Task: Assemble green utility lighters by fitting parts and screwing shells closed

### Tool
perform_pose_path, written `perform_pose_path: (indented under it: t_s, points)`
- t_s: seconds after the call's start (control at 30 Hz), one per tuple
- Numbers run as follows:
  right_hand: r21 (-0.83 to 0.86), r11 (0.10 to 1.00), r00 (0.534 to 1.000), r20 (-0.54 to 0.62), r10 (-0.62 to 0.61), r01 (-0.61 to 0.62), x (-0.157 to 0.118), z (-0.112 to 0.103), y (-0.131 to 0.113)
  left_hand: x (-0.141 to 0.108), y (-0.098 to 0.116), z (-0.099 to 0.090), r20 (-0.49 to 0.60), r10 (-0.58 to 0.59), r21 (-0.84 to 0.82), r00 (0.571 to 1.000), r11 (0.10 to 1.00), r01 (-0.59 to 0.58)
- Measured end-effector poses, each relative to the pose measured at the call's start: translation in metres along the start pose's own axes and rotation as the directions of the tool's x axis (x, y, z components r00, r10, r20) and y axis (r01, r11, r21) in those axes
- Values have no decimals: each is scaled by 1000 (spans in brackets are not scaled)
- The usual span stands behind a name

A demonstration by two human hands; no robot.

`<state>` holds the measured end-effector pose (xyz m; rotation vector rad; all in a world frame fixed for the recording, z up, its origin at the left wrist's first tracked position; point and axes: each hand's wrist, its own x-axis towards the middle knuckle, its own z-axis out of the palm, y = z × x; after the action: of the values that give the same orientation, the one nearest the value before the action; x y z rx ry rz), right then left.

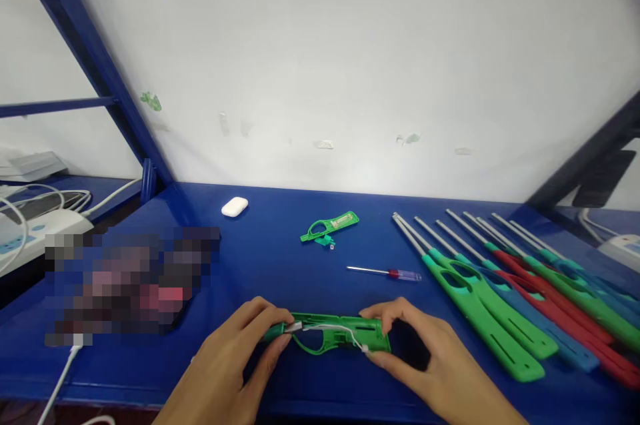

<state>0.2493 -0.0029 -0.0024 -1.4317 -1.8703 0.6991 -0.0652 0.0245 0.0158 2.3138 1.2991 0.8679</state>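
An opened green lighter shell point(333, 335) lies between my hands near the table's front edge, its inner side facing up. My left hand point(245, 351) pinches the left end, where a dark green collar and a metal piece show. A thin white wire runs from there along the shell to a small white part. My right hand point(410, 351) grips the shell's right end, with the thumb at the small white part. Beyond them lies another green shell half point(345, 221) beside small teal pieces point(325, 240). A screwdriver point(405, 275) with a purple handle rests behind my right hand.
Several long-necked lighters point(480, 318) in green, blue and red are spread on the right of the blue table point(270, 258). A white case point(235, 207) sits at the back left. At the left are a blurred dark object, a white cable point(63, 378) and a power strip point(45, 235).
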Motion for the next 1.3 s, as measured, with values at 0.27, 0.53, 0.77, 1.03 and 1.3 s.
perform_pose_path:
  t_s: [0.27,0.53,0.77,1.03,1.3]
  points:
    - [-68,995,997,23,-70,71,-2,-5,7,-3,-13,1,-118,148,160,982,979,-128]
    - [-42,984,984,-41,-173,171,6,-7,-5,-13,-16,-4,-92,116,205,989,974,-95]
    - [-85,959,959,-68,-275,269,11,-7,-7,-16,-23,0,-72,172,245,983,958,-149]
    - [-135,944,950,-47,-309,300,8,-8,-2,-35,-32,2,33,94,312,995,945,-99]
    - [-141,946,952,-49,-301,291,7,-8,-3,-26,-26,1,-43,173,321,984,935,-151]
